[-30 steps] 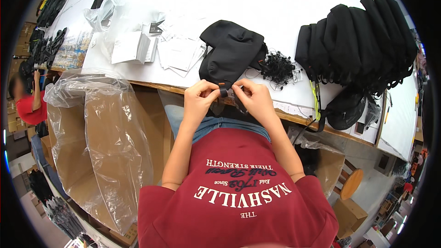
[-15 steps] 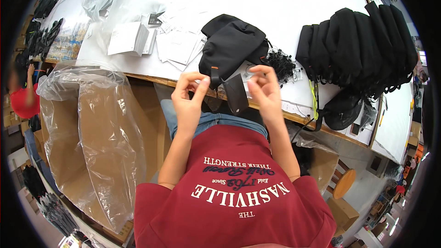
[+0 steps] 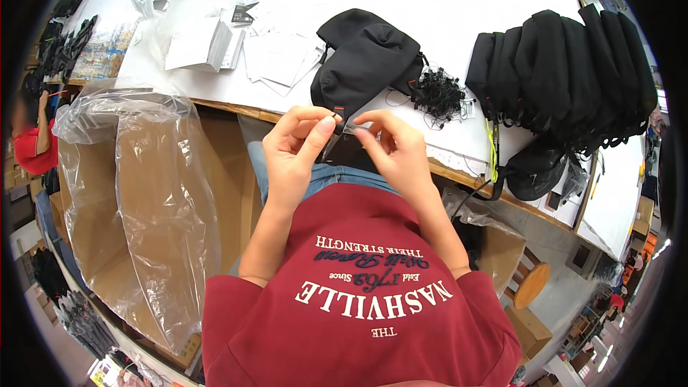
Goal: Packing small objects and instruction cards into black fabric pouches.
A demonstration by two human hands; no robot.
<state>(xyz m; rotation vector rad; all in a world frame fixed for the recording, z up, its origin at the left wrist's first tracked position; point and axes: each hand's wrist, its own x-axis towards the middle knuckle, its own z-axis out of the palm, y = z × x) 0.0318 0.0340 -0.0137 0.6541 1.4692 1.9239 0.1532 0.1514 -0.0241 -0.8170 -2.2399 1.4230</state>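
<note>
A black fabric bag (image 3: pixel 365 64) with a small orange tab lies at the table's front edge, its near end towards me. My left hand (image 3: pixel 301 147) is closed in a pinch on a short black strap at that near end. Close beside it, my right hand (image 3: pixel 395 147) is also closed, thumb and fingertips together against the strap; what it holds is too small to make out. A dark flat tag (image 3: pixel 347 150) hangs below the fingertips, partly hidden by them. Just right of the bag lies a tangled heap of black tag strings (image 3: pixel 438 94).
A row of black bags (image 3: pixel 559 72) stands on the right of the white table (image 3: pixel 444 0). White cards (image 3: pixel 283 61) and a card stack (image 3: pixel 197 44) lie left. A plastic-lined carton (image 3: pixel 154 201) stands below the edge at left. Another person (image 3: pixel 37 140) is at far left.
My right hand has moved left and closed in beside my left hand, which keeps its pinch. The hanging tag has shifted left and is now more hidden.
</note>
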